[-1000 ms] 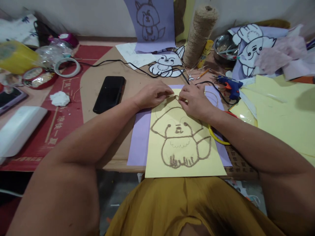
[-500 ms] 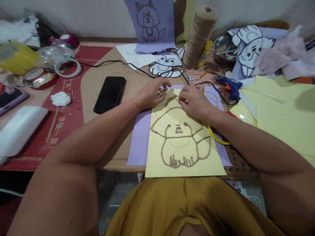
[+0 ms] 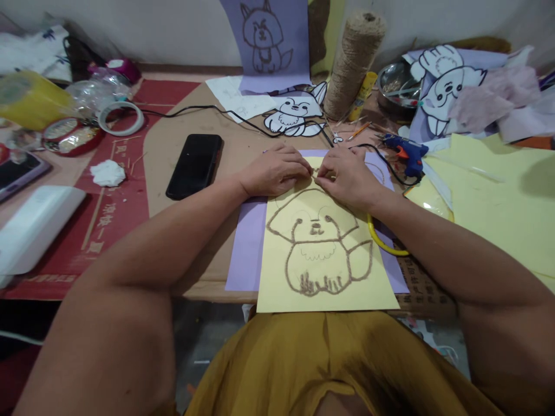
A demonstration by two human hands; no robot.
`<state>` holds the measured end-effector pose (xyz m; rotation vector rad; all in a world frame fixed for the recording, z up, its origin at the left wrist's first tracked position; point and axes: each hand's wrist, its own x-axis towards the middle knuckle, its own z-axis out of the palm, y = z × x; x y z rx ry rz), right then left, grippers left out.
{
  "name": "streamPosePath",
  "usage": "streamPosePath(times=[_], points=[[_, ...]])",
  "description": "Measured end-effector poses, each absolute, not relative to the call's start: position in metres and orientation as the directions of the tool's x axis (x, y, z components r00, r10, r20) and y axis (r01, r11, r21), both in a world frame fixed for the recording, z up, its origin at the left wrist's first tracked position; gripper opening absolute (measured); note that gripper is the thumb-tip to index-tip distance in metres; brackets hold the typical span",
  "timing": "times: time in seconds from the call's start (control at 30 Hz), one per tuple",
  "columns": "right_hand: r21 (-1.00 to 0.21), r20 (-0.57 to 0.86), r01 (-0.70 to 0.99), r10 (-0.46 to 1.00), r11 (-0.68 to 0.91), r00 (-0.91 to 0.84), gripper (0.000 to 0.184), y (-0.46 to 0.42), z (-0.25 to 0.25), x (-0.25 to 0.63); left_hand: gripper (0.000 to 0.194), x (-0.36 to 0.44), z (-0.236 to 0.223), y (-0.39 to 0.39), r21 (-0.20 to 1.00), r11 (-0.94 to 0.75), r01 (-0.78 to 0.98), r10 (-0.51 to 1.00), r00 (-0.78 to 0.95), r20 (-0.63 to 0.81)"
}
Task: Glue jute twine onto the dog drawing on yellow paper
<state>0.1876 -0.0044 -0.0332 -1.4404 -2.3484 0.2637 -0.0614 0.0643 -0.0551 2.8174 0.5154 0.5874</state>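
A yellow sheet (image 3: 273, 271) with a fox-like figure outlined in brown twine lies on a purple sheet (image 3: 243, 254) in front of me. Over its top edge my left hand (image 3: 281, 170) and my right hand (image 3: 344, 176) almost meet. Between their fingertips shows a short bit of brown twine (image 3: 316, 171), with the fingers of both hands closed at its ends. More thin twine curves out past my right hand. Under my right forearm a yellow ring-shaped handle (image 3: 384, 245) sticks out, the rest of it covered.
A black phone (image 3: 195, 166) lies left of the sheets. Behind stand a twine spool (image 3: 358, 60) and a glue stick (image 3: 363, 95). The blue glue gun (image 3: 407, 156) rests at right, its black cord crossing the table. Cut-out drawings (image 3: 295, 112), a metal bowl (image 3: 396, 86) and tape (image 3: 120, 119) surround the work.
My left hand has come right and lowered its raised fingers, closing them at the twine beside my right fingertips. My right hand stays nearly in place.
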Motion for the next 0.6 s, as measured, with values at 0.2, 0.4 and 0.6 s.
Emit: streamPosePath(times=[0.2, 0.4, 0.6], points=[[-0.366, 0.183, 0.83, 0.907, 0.42, -0.379, 0.01, -0.0025, -0.0328, 0.1887, 0.044, -0.0604, -0.0518, 0.0611, 0.261, -0.907, 0.331, 0.404, 0.861, 0.31], [-0.33, 0.183, 0.848, 0.91, 0.414, -0.373, 0.008, -0.0026, -0.034, 0.1882, 0.043, -0.0592, -0.0493, 0.0588, 0.223, -0.924, 0.31, 0.367, 0.882, 0.296], [-0.364, 0.183, 0.842, 0.917, 0.399, -0.355, 0.009, -0.0007, -0.0344, 0.1891, 0.033, -0.0601, -0.0561, 0.0648, 0.285, -0.875, 0.39, 0.47, 0.825, 0.313]])
